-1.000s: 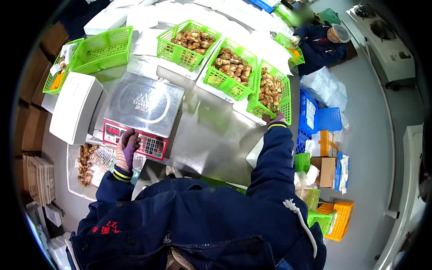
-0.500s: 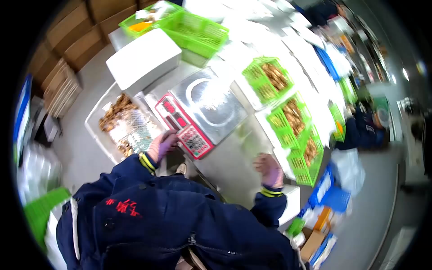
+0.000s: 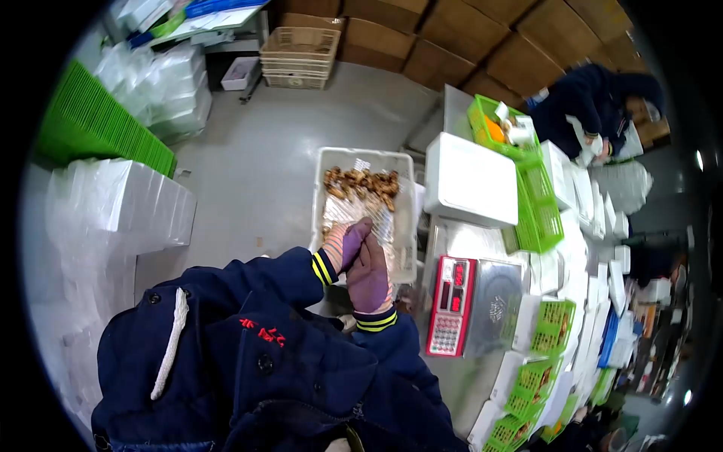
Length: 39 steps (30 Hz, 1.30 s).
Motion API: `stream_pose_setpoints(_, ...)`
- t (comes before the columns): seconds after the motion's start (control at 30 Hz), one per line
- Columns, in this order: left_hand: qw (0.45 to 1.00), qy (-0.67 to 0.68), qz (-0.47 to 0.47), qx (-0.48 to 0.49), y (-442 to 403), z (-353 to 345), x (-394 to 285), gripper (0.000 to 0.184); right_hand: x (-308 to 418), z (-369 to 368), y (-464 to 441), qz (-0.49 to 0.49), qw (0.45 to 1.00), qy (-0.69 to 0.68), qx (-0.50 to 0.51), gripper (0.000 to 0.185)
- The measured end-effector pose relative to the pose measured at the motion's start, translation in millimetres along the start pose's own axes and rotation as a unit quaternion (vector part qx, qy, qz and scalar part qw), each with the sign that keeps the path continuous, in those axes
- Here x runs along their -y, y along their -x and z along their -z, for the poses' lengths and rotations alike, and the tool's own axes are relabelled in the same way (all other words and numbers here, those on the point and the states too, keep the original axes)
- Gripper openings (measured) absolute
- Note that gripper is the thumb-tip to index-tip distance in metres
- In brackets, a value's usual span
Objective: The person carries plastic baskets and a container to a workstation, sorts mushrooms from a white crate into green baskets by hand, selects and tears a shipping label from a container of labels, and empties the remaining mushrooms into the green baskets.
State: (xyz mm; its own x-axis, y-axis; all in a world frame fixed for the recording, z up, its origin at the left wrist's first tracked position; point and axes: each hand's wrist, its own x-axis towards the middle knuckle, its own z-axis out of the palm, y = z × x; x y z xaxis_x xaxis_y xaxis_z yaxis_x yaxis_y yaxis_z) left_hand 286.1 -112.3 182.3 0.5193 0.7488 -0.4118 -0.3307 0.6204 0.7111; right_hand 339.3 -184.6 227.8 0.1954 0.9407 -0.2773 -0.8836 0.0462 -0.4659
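Observation:
My left hand [image 3: 346,242] and my right hand [image 3: 369,277], both in striped gloves with purple palms, meet over the near end of a white plastic crate [image 3: 407,203]. Their fingers are stretched out and touch or overlap at the tips. I see nothing held in either one, though the space between the palms is partly hidden. Brown, knobbly mushroom-like pieces [image 3: 361,184] lie mostly in the far part of the crate. Its ribbed floor shows bare in the middle.
Right of the crate stands a metal table with a red-framed scale [image 3: 450,307], a white foam box [image 3: 472,181] and green baskets [image 3: 538,207]. Stacked green trays [image 3: 105,120] and wrapped white boxes [image 3: 113,203] are at left. A co-worker [image 3: 587,105] bends over at far right.
My view has turned left, from the scale to the crate. My left hand has left the scale's edge, and my right hand has come across from the table; both are now together over the crate.

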Motion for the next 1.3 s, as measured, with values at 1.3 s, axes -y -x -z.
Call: stream_pose_setpoints(1.3, 0.937, -0.201, -0.084, -0.274, -269, 476, -521, 0.033, -97, -527, -580, 0.189, 0.781, 0.237, 0.546, 0.03)
